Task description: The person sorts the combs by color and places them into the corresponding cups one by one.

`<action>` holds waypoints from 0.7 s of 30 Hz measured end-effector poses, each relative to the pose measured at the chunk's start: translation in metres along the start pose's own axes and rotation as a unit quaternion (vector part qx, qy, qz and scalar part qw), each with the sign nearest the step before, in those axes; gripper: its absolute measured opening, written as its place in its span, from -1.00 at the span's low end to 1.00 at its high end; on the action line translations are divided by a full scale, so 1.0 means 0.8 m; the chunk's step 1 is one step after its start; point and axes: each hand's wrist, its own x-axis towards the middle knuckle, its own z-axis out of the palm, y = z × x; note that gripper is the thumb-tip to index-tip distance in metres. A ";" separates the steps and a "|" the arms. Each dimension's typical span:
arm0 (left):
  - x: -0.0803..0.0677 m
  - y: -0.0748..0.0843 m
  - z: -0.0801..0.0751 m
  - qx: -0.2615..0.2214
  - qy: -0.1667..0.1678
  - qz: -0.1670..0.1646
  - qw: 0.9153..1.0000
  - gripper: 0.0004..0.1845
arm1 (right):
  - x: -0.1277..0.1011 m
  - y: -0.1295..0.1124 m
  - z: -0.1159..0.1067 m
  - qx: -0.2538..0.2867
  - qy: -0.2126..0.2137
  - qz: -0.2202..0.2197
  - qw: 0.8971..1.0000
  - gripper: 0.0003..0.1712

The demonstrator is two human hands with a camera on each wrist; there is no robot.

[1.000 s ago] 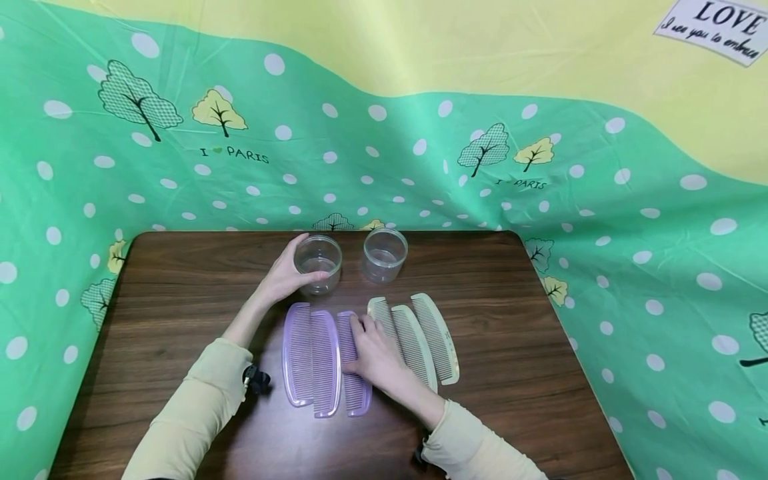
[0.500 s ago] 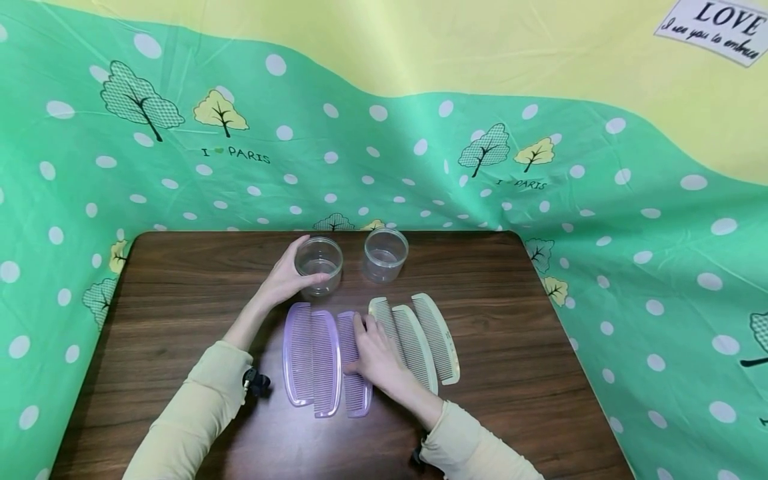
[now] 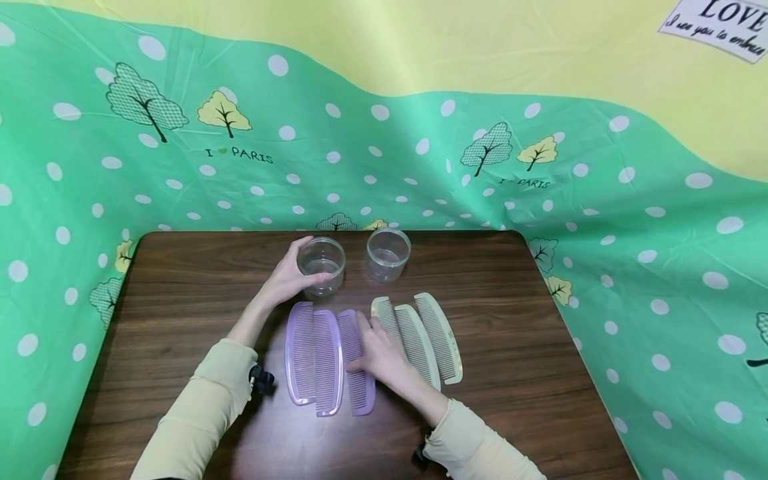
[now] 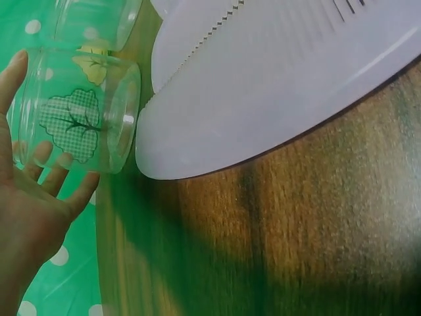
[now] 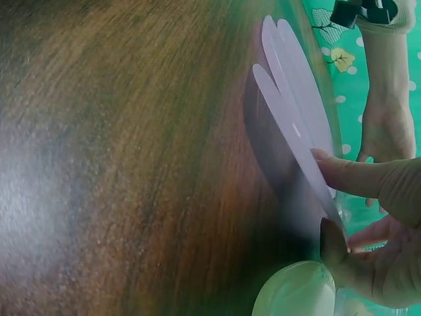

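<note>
My left hand (image 3: 285,279) grips a clear round jar (image 3: 324,260) from its left side, thumb across the front and fingers behind. The left wrist view shows the fingertips spread along the jar's wall (image 4: 72,125). Three purple combs lie in a row in front of it: a left one (image 3: 298,360), a middle one (image 3: 328,373) and a right one (image 3: 361,393). My right hand (image 3: 384,353) pinches the right purple comb between thumb and fingers. In the right wrist view that comb (image 5: 289,125) stands tilted, a dark shadow beside it on the table.
A second clear jar (image 3: 387,257) stands to the right, near the table's back edge. Three pale green combs (image 3: 441,337) lie right of the purple ones, partly under my right hand and wrist. A green dotted cloth (image 3: 360,147) hangs around the wooden table (image 3: 510,413).
The head view has shifted slightly, so everything sits a little further right. Both hands keep their places on the jar and the right purple comb.
</note>
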 end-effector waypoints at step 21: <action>-0.003 -0.002 0.006 -0.021 0.001 -0.010 1.000 0.12 | 0.004 0.016 -0.013 0.143 0.007 -0.025 0.989 -0.15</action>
